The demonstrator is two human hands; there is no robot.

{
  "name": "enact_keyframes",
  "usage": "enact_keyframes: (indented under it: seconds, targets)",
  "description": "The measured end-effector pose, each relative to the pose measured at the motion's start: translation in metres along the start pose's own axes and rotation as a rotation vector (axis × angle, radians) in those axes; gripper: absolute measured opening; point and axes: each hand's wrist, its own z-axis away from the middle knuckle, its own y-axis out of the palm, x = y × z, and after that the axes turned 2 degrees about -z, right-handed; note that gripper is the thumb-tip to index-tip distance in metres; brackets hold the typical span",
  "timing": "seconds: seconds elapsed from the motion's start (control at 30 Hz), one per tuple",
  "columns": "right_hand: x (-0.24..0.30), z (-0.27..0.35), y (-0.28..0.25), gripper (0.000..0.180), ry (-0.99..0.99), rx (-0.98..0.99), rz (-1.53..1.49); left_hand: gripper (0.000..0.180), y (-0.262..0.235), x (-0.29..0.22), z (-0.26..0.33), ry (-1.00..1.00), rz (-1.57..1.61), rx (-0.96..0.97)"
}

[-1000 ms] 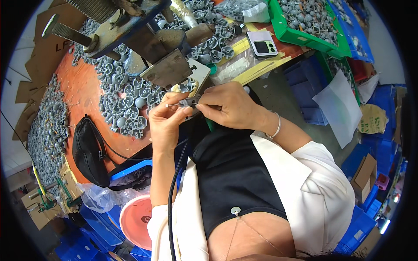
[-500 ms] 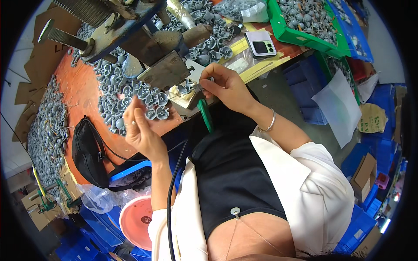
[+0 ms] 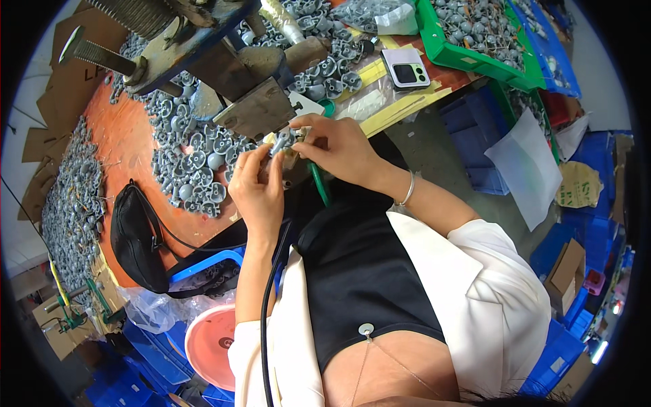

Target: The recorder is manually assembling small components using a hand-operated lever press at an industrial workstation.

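My left hand and my right hand meet under the press's metal plate. Between their fingertips is a small grey plastic part, partly covered by the fingers. The left thumb and fingers pinch it from the left. From the right, my right thumb and index finger close on it. Above and to the left stands the heavy screw press. A green handle shows just below the right hand. Loose grey plastic parts lie heaped on the orange tabletop, left of my hands.
A phone lies by the taped table edge, near a green crate of grey parts. At left are a black pouch and a larger heap of parts. A pink bucket and blue bins stand below.
My left hand has moved right, from over the loose parts to under the press. My right hand has shifted left and slightly down, so the fingertips of both hands now meet at the part.
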Motion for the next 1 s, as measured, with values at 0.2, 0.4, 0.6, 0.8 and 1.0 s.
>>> enact_keyframes:
  seconds: [0.2, 0.4, 0.6, 0.8, 1.0]
  targets:
    - [-0.001, 0.002, 0.006, 0.038, -0.144, -0.090, 0.382, 0.017, 0.004, -0.001, -0.009, -0.137, 0.012, 0.087]
    - [0.012, -0.004, -0.018, 0.027, -0.155, -0.012, 0.407, 0.024, -0.006, 0.013, -0.014, 0.030, 0.090, 0.148]
    - [0.011, -0.131, -0.082, 0.028, -0.298, -0.152, -0.357, 0.022, -0.002, -0.021, -0.009, -0.038, -0.107, 0.124]
    - [0.124, -0.098, -0.088, 0.024, -0.530, -0.273, -0.197, 0.019, 0.005, -0.019, -0.008, -0.014, -0.132, 0.072]
    - [0.073, 0.011, -0.077, 0.026, -0.929, -0.210, -0.003, 0.017, 0.006, -0.023, -0.009, -0.049, -0.027, 0.114]
